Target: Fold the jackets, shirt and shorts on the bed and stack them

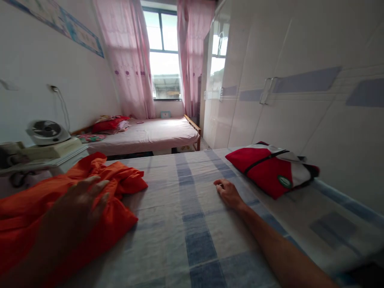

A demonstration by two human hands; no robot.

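Observation:
A crumpled orange garment [120,180] lies on the left side of a bed with a checked blue and white sheet [162,224]. My left hand [81,200] rests on top of this cloth, somewhat blurred, its fingers stretched out and apart. Over the middle of the sheet is my right hand [228,193], fingers curled in and nothing visible in them. Just to its right sits a folded red and white jacket [267,166] with black trim and a round green badge.
A second bed [156,134] with a pink sheet stands under the window, red bedding [109,125] piled on it. At left, a small fan [49,132] stands on a white cabinet [70,156]. White wardrobe doors [255,120] line the right side.

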